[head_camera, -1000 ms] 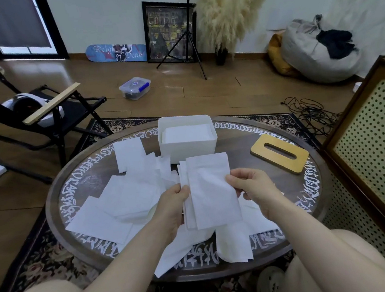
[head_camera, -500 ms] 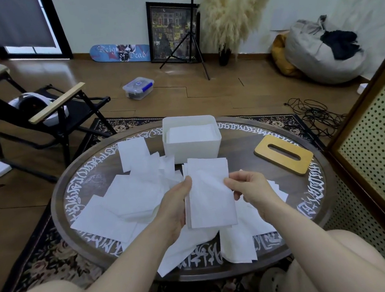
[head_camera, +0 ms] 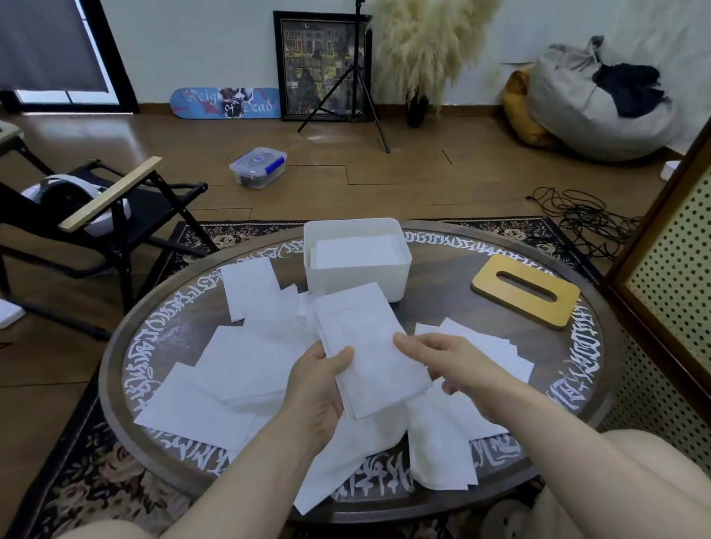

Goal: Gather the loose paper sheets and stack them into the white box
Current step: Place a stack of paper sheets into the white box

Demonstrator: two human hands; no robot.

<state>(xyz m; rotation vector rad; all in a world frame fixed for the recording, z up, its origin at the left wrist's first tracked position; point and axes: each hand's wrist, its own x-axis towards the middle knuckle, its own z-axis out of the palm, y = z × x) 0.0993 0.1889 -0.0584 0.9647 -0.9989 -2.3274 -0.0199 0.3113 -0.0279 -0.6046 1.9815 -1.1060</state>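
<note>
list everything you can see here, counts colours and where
held sheets: small bundle, white, between both hands above the table
loose sheets: many, white, scattered on the table
white box: one, far side of the table, sheets inside
wooden lid: one, yellow-brown, slotted, table right
table: one, dark, round
folding chair: one, black, left
clear container: one, floor
beanbag: one, grey, right wall
left hand: grips the bundle's left edge
right hand: pinches its right edge

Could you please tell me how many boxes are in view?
2: the white box stands on the round table's far side, paper inside; a clear lidded box sits on the floor beyond. Others may be hidden.
</note>
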